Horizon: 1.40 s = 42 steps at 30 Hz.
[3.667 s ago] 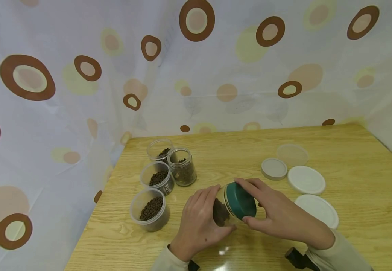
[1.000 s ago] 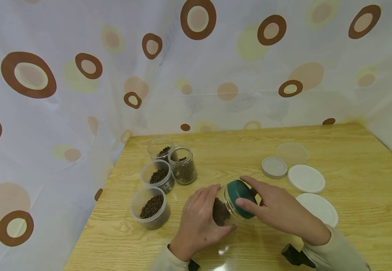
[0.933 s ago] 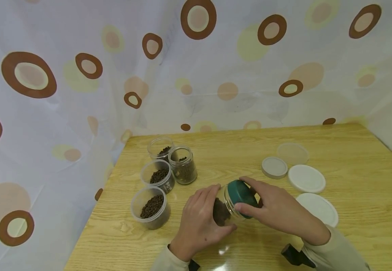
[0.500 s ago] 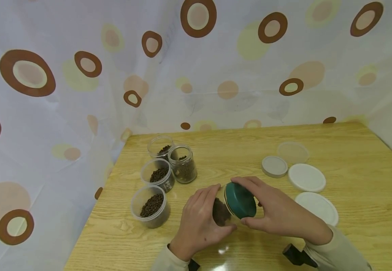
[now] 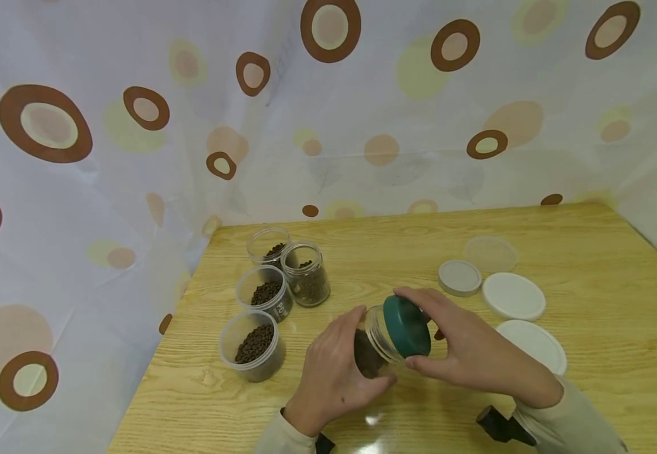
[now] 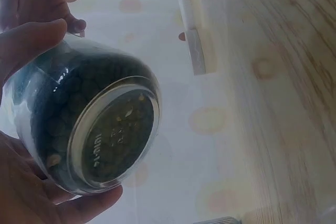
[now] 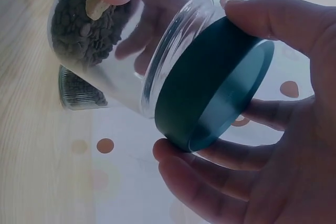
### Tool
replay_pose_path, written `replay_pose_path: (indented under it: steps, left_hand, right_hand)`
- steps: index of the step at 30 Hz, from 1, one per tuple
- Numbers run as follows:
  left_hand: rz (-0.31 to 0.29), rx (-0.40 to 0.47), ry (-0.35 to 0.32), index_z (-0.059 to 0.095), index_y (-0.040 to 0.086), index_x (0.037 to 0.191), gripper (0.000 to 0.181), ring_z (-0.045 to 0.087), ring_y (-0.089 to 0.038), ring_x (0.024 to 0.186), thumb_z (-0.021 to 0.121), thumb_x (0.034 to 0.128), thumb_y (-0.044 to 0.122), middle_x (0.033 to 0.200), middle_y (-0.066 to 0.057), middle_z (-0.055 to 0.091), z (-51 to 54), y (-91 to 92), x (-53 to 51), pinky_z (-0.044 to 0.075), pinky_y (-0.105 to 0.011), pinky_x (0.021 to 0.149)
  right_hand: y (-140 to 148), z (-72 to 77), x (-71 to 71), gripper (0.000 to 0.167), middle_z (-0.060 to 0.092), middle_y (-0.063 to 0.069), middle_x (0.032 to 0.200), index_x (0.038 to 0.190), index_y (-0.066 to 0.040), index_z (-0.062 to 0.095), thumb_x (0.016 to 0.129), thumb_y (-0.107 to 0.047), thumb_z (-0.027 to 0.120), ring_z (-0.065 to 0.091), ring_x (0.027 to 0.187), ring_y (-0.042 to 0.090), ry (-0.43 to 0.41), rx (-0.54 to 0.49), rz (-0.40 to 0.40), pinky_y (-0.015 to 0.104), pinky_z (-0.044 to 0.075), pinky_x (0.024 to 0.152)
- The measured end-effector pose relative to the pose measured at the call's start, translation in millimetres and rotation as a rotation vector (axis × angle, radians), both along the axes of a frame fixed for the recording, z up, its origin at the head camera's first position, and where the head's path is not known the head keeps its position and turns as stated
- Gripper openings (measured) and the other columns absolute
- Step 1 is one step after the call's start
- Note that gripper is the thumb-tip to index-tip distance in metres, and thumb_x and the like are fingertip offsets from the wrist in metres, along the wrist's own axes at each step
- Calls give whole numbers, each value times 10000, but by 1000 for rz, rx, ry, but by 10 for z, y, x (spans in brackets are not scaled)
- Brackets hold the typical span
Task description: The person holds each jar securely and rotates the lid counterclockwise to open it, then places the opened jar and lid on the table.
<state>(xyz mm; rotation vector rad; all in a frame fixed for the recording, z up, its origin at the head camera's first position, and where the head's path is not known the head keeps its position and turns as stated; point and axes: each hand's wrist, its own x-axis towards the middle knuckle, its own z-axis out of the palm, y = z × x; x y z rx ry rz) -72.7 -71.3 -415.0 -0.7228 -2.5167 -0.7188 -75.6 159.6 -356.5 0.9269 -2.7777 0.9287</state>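
A clear glass jar (image 5: pixel 369 356), part filled with dark bean-like pieces, is tilted toward the right above the table. My left hand (image 5: pixel 335 373) grips the jar round its body; its thumb and fingers also wrap the glass (image 6: pixel 79 87) in the left wrist view. At the jar's mouth is a green lid (image 5: pixel 406 326), which my right hand (image 5: pixel 470 353) holds by its rim between thumb and fingers. Bare glass threads show between jar and lid (image 7: pixel 202 85) in the right wrist view. Whether the lid still touches the rim I cannot tell.
On the table's left stand open plastic tubs (image 5: pixel 266 364) and an open glass jar (image 5: pixel 308 287), all holding dark pieces. Several lids lie at the right: a grey one (image 5: pixel 459 278), white ones (image 5: pixel 513 296) and a clear one (image 5: pixel 490 254). A patterned sheet (image 5: pixel 379 94) hangs behind.
My right hand has turned the green lid back and forth on the jar. The lid now sits farther out and slightly higher, with more threads exposed. My left hand keeps its hold.
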Motion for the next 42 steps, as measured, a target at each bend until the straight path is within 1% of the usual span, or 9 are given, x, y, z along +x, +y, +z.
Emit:
replay_pose_path:
  steps: [5, 9, 14, 21, 27, 31, 34, 37, 42]
  left_hand:
    - [26, 15, -79, 378, 97, 1475, 1062, 658, -162, 1069, 875, 613, 468, 1291, -61, 624, 8, -11, 14, 594, -369, 782]
    - [49, 29, -107, 314, 99, 1511, 1103, 664, -173, 1034, 860, 619, 450, 1238, -72, 635, 4, -24, 19, 591, -370, 730]
    - [60, 81, -111, 289, 134, 1522, 1098, 688, -190, 992, 856, 634, 441, 1239, -66, 633, -5, -50, 6, 586, -352, 713]
    - [85, 147, -122, 360, 152, 1478, 1030, 703, -181, 980, 865, 647, 492, 1271, -40, 628, -9, -70, -12, 580, -330, 713]
    - [100, 204, -79, 327, 152, 1504, 1069, 687, -228, 1056, 865, 658, 526, 1351, -75, 598, -7, -79, -31, 589, -381, 778]
    - [103, 192, -31, 375, 134, 1465, 1035, 686, -217, 1028, 869, 629, 491, 1313, -83, 613, 3, -94, -43, 589, -353, 754]
    - [123, 180, -33, 409, 109, 1411, 997, 684, -212, 990, 877, 597, 444, 1230, -84, 639, 3, -97, -53, 583, -329, 728]
    - [155, 149, -28, 428, 105, 1374, 968, 657, -208, 1013, 885, 574, 401, 1183, -78, 640, -7, -109, -77, 583, -340, 765]
    - [193, 54, -10, 440, 93, 1399, 995, 611, -231, 1082, 891, 561, 381, 1208, -88, 627, -5, -141, -141, 572, -374, 859]
  right_hand:
    - [33, -8, 11, 826, 541, 23, 1389, 1533, -252, 331, 846, -346, 781, 614, 1005, 93, 19, -29, -23, 298, 545, 773]
    - [50, -8, 14, 832, 543, 37, 1377, 1530, -266, 331, 840, -353, 788, 616, 989, 115, -6, -52, -34, 239, 512, 699]
    - [65, -8, 5, 833, 548, 45, 1361, 1528, -266, 339, 835, -340, 794, 624, 989, 138, -18, -67, -45, 210, 490, 662]
    - [80, -1, -8, 834, 552, 41, 1339, 1529, -267, 333, 837, -359, 790, 632, 991, 146, -21, -63, -56, 223, 498, 680]
    - [95, 1, -9, 837, 550, 34, 1342, 1529, -279, 327, 836, -359, 790, 629, 983, 137, -11, -55, -66, 224, 517, 694]
    - [120, -12, -11, 839, 545, 39, 1345, 1528, -280, 329, 834, -355, 793, 630, 982, 142, -10, -50, -72, 219, 513, 682]
    - [138, -27, -9, 839, 544, 49, 1342, 1528, -275, 330, 833, -348, 795, 630, 982, 149, -14, -49, -71, 213, 503, 664]
    - [147, -35, -3, 837, 550, 59, 1331, 1527, -276, 333, 832, -345, 795, 632, 983, 159, -20, -45, -72, 208, 496, 649]
    - [161, -42, -6, 832, 544, 69, 1338, 1528, -286, 328, 838, -360, 787, 626, 989, 164, -28, -29, -78, 214, 501, 655]
